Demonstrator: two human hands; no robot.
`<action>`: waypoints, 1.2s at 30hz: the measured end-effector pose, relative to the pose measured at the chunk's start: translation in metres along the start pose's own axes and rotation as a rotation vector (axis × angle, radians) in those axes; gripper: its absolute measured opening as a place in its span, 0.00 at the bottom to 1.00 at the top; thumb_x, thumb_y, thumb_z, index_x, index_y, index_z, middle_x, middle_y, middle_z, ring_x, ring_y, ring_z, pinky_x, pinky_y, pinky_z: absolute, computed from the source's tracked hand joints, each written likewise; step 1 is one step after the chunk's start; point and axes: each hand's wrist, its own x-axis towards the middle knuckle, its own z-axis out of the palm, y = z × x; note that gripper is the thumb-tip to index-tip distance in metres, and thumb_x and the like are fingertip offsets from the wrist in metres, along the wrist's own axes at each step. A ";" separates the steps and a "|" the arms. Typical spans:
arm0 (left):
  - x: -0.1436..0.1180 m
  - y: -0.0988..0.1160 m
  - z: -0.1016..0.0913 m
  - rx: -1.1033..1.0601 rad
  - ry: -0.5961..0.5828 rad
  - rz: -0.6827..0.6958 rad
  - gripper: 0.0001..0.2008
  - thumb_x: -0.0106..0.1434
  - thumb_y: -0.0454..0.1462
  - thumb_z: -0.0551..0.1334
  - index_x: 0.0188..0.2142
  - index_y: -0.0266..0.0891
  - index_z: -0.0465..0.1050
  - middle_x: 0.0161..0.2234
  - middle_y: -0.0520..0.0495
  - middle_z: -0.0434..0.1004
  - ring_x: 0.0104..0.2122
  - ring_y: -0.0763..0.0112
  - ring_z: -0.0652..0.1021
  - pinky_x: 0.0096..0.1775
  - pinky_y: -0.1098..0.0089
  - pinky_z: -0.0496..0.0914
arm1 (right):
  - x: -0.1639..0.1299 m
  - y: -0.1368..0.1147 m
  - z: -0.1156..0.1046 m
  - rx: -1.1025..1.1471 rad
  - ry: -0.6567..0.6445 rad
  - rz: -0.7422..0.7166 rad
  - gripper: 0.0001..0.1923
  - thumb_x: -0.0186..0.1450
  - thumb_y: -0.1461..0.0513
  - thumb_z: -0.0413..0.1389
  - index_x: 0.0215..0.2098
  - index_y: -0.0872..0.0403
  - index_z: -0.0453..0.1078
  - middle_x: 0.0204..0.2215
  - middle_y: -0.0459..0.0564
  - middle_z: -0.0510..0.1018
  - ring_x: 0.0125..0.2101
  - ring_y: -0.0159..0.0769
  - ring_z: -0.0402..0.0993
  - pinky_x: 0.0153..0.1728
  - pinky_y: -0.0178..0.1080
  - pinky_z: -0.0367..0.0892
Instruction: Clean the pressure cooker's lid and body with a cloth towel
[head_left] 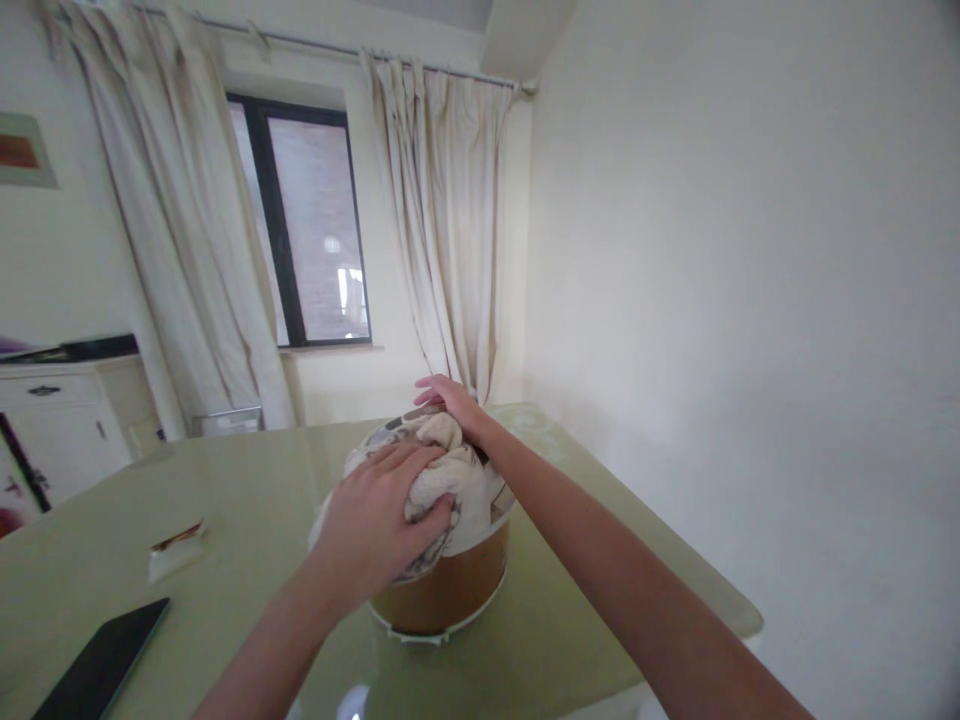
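Two bare arms point(600, 550) reach over the green table point(255, 510). Patterned cloth point(472, 510) is bunched over a round brown tub point(457, 590), hiding its inside. Above the tub, the left hand point(371, 515) squeezes cloth, fingers close together, thumb apart. Past the tub's top, the right hand point(456, 402) has straight fingers; I cannot tell if it grips. They seem to be gathering cloth, which calls for firm holding.

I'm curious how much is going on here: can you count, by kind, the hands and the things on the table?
Left hand and right hand: 2
Cloth bundle: 1
Brown cylindrical object: 1
Dark tablet-like device: 1
Small packet: 1
Total: 6
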 end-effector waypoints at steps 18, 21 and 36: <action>0.020 -0.107 0.002 -0.210 -0.044 -0.405 0.29 0.62 0.60 0.57 0.51 0.44 0.77 0.44 0.45 0.87 0.44 0.50 0.83 0.47 0.59 0.74 | -0.016 -0.007 0.001 0.027 0.026 -0.011 0.17 0.73 0.50 0.48 0.48 0.49 0.75 0.45 0.50 0.81 0.47 0.39 0.76 0.51 0.42 0.67; 0.059 -0.130 0.012 -0.272 -0.156 -0.370 0.30 0.60 0.60 0.58 0.48 0.42 0.78 0.45 0.44 0.87 0.45 0.50 0.83 0.49 0.60 0.74 | -0.018 -0.010 0.002 -0.037 0.005 -0.018 0.19 0.75 0.51 0.46 0.53 0.48 0.73 0.51 0.50 0.80 0.53 0.40 0.74 0.58 0.44 0.65; 0.189 -0.104 0.071 -0.640 -0.593 -0.049 0.22 0.46 0.53 0.71 0.36 0.44 0.82 0.41 0.47 0.88 0.48 0.52 0.82 0.57 0.58 0.73 | -0.017 -0.010 -0.002 -0.360 0.526 0.100 0.21 0.77 0.51 0.46 0.61 0.48 0.70 0.63 0.55 0.73 0.66 0.48 0.64 0.69 0.52 0.52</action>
